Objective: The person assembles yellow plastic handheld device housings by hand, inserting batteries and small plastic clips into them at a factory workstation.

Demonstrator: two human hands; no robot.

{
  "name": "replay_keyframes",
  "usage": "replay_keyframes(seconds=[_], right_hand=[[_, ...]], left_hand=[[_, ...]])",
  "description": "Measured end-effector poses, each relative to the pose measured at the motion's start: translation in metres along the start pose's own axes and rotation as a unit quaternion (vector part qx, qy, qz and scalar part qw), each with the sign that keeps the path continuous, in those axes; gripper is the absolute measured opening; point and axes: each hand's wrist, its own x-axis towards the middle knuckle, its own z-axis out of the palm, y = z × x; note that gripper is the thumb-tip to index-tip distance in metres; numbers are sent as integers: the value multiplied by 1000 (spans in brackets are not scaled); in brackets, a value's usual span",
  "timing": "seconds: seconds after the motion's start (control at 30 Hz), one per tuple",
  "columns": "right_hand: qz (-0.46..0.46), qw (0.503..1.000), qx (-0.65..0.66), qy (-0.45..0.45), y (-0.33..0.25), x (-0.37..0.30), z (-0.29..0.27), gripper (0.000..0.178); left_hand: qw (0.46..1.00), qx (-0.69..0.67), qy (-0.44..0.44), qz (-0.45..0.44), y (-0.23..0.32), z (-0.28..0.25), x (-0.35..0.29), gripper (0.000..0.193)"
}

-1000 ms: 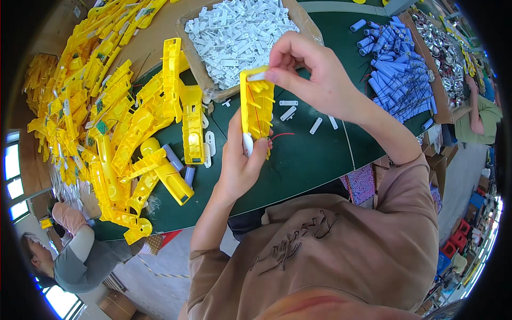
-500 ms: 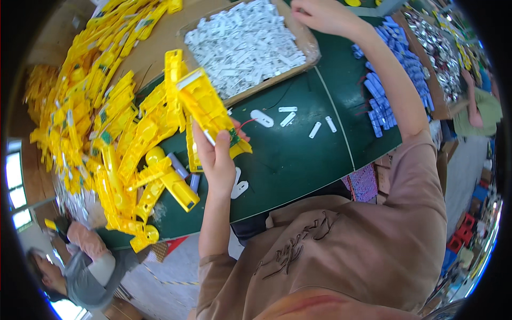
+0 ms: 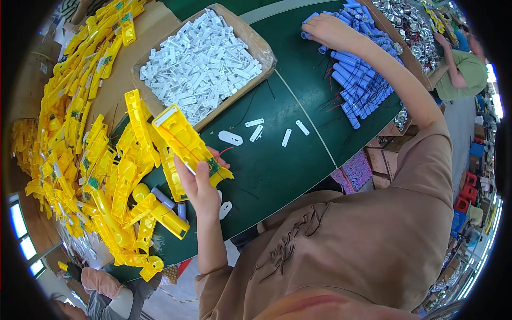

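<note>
I see the left hand (image 3: 202, 194) gripping a long, open-faced yellow plastic shell (image 3: 184, 140) near its lower end, held over the table with the thumb along its edge. A flat white strip (image 3: 166, 114) sits at the shell's upper end; a small green circuit board (image 3: 214, 168) and a thin red wire (image 3: 226, 150) show beside the thumb. The right hand (image 3: 332, 32) curls its fingers at the far edge of a heap of blue cylindrical cells (image 3: 352, 72); I cannot tell whether they close on one. Between the hands, a white oval plastic plate (image 3: 230, 138) and several narrow white plastic pieces (image 3: 286, 137) lie on the dark green tabletop (image 3: 288, 173). Beyond the shell I see a shallow cardboard box (image 3: 262, 49) full of small white parts (image 3: 200, 64). To its left spreads a pile of yellow plastic parts (image 3: 109, 216); past the cells, silvery metal parts (image 3: 408, 34) and a co-worker in green (image 3: 463, 77)
</note>
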Motion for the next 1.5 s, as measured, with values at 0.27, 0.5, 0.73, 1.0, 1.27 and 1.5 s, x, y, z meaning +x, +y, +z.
replay_keyframes(seconds=[0.27,0.5,0.73,1.0,1.27,1.5], right_hand=[[120,743,597,279,-177,29,-91,20],[104,686,654,301,-269,70,-107,25],[141,708,580,377,-292,85,-89,17],[177,734,504,420,-296,94,-75,27],[149,696,682,167,-274,69,-106,49],[115,482,869,16,-247,59,-133,70]], left_hand=[[998,-20,-63,18,-4,3,-6,41],[993,99,-45,51,-17,1,-10,50],[993,93,-38,67,-9,9,-10,45],[993,97,-29,67,-13,6,-8,48],[991,88,-89,44,-17,-1,-8,48],[992,-13,-125,-12,6,11,-7,77]])
